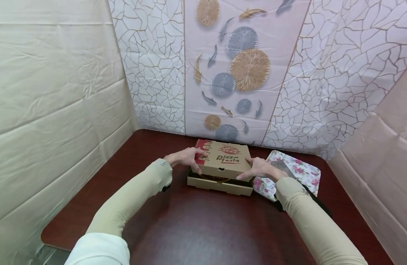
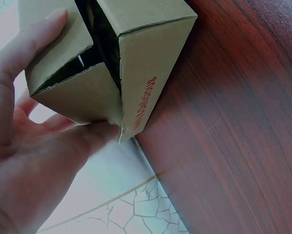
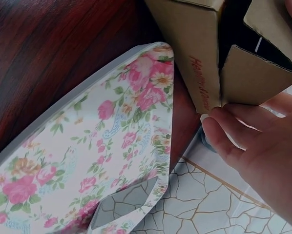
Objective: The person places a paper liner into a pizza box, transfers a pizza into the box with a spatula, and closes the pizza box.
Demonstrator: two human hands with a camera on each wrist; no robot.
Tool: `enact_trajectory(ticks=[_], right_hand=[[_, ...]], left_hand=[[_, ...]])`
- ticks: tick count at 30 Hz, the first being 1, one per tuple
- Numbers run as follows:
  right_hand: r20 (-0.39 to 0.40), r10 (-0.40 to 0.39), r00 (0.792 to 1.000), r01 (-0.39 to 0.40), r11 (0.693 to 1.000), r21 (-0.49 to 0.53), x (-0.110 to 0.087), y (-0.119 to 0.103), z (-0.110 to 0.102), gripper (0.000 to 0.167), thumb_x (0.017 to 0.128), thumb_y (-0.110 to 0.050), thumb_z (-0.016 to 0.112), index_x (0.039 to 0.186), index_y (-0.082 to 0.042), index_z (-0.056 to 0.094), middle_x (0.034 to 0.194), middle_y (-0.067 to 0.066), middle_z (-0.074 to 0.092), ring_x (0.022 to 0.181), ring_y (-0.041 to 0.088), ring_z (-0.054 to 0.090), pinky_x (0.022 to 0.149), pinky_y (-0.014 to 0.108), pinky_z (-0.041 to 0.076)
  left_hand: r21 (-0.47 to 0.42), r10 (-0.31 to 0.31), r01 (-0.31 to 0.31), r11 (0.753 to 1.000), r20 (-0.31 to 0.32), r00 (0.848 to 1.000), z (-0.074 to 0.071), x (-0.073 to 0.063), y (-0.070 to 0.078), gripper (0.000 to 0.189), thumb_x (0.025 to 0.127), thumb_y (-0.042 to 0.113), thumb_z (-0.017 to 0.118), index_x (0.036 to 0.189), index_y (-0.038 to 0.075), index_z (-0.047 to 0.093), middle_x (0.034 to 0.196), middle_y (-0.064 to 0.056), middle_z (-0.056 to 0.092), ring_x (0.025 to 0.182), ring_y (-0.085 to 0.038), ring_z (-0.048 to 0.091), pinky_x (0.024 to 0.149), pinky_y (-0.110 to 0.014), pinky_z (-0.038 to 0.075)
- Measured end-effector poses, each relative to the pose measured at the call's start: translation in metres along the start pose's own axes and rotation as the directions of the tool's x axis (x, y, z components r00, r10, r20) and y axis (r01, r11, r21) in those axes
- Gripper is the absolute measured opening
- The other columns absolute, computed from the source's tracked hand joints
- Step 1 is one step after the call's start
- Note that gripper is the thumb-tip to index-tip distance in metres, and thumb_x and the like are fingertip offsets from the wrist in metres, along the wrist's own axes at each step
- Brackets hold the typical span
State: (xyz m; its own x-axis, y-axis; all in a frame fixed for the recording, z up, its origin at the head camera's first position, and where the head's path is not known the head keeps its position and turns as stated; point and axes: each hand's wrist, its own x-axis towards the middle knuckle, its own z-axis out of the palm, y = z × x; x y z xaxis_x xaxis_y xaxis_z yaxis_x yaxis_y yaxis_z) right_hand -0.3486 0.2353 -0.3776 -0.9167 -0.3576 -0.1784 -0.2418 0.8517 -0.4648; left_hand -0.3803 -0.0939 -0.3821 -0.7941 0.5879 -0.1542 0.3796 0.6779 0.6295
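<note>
A brown cardboard pizza box stands at the far middle of the table in the head view. Its lid (image 1: 228,167), printed "Pizza Tasty" with a red left strip, is raised a little over the base (image 1: 220,186), leaving a dark gap at the front. My left hand (image 1: 186,159) grips the lid's left side. In the left wrist view its index finger lies over the top and the thumb is under the side flap (image 2: 87,92). On the opposite side my right hand (image 1: 261,168) holds the lid, its fingers at the side flap (image 3: 253,73). Most of the inside is hidden.
Right of the box lies a white floral tray (image 3: 102,146) with a handle cutout. A grey flat-bladed tool (image 1: 286,167) with a dark handle lies across it, partly behind my right arm. The dark red table (image 1: 203,228) meets a patterned backdrop (image 1: 157,73) behind the box.
</note>
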Motion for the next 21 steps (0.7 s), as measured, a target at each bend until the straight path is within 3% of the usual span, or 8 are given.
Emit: enact_trajectory(ticks=[7,12,21], right_hand=[[-0.017,-0.019,1.000,0.018,0.998,-0.055,-0.0013,0.0024,0.0026,0.113,0.068,-0.059,0.078,0.148,0.004,0.029,0.122,0.018,0.065,0.099,0.018,0.061,0.093,0.040,0.049],[-0.024,-0.038,0.999,0.036,0.997,-0.070,-0.0006,0.0030,0.0037,0.111,0.067,-0.057,0.081,0.146,0.004,0.034,0.104,0.010,0.070,0.082,0.013,0.058,0.084,0.035,0.049],[-0.021,-0.041,0.999,0.040,0.998,-0.049,0.0026,0.0035,0.0081,0.108,0.065,-0.051,0.084,0.145,0.004,0.036,0.096,0.007,0.070,0.081,0.014,0.059,0.084,0.035,0.049]], left_hand=[[0.045,0.001,-0.001,0.999,-0.004,1.000,0.0013,0.0009,0.0028,0.080,0.069,0.022,0.086,0.141,0.020,0.050,0.156,-0.006,0.034,0.150,-0.027,0.017,0.115,-0.047,0.031],[0.067,0.014,-0.013,0.998,-0.009,1.000,0.0035,0.0014,0.0038,0.080,0.067,0.022,0.088,0.138,0.019,0.052,0.155,-0.007,0.037,0.150,-0.028,0.016,0.117,-0.046,0.028],[0.086,0.015,-0.013,0.996,-0.014,1.000,0.0097,0.0014,-0.0003,0.080,0.068,0.020,0.087,0.139,0.017,0.051,0.157,-0.008,0.031,0.151,-0.027,0.010,0.118,-0.047,0.025]])
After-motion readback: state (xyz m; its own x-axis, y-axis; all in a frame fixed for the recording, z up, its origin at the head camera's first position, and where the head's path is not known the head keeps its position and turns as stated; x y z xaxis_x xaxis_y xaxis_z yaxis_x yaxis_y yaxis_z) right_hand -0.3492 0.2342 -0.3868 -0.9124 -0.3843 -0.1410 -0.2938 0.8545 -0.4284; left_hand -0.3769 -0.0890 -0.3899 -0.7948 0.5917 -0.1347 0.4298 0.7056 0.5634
